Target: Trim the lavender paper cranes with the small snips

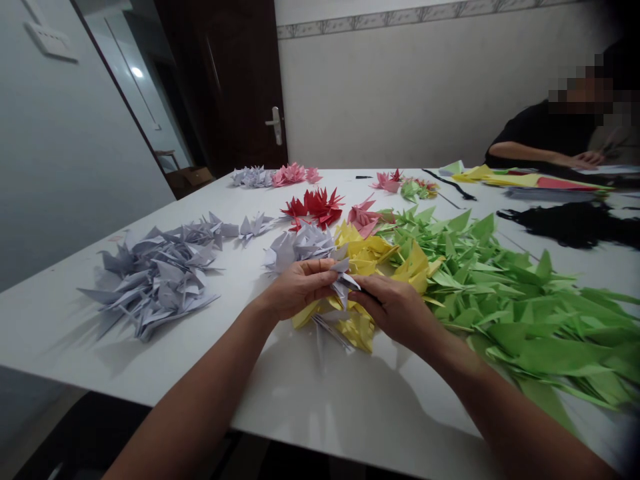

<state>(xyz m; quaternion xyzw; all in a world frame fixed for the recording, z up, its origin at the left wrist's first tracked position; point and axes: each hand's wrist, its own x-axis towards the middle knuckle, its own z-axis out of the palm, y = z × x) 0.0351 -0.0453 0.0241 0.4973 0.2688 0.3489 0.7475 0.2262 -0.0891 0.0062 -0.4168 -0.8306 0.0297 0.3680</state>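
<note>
White paper (342,283): partly hidden by left hand (303,285). Right hand (395,307): fingertip contact too small to verify. Green pile (525,307): cut off at right edge. Forearms (210,393): cut off at bottom edge. Co-worker (530,137): head blurred.

Workroom for papercraft: white table (240,267), folded-paper piles (500,287).

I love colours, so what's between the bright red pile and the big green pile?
In the head view, pink folded paper lies between the bright red pile and the big green pile.

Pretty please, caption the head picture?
Left hand pinches pale folded paper, right hand at its tip, near yellow paper pile.
</note>
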